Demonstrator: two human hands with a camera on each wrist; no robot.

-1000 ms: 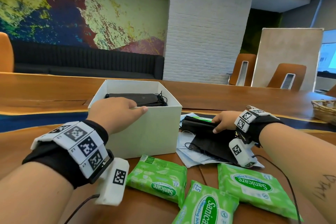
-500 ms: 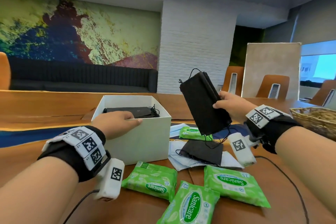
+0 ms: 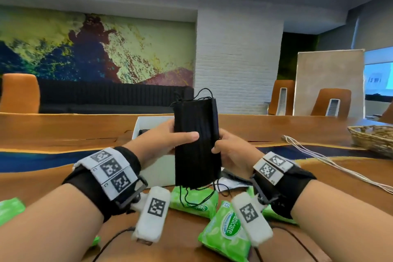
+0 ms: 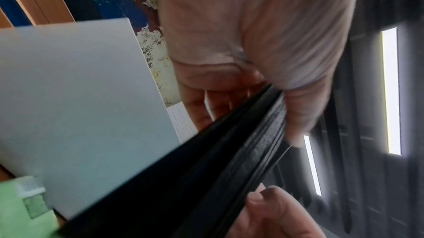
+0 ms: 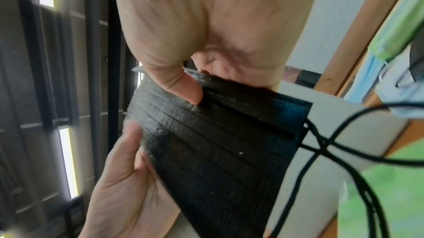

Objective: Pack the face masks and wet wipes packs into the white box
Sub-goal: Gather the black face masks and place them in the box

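Holding the stack of black face masks [image 3: 196,144] upright above the worktop [image 3: 276,130], the left hand [image 3: 158,144] and right hand [image 3: 230,151] both have their fingers closed on its long edges, thumbs on the near face, probably to square the loose masks (ear loops dangle at 6 o'clock) before they go into the white box [image 3: 148,125] at 11 o'clock behind them. Half a second ago only the right hand held the stack, while the left rested on the box rim. Green wet wipes packs [image 3: 225,232] wait unpacked at 6 o'clock.
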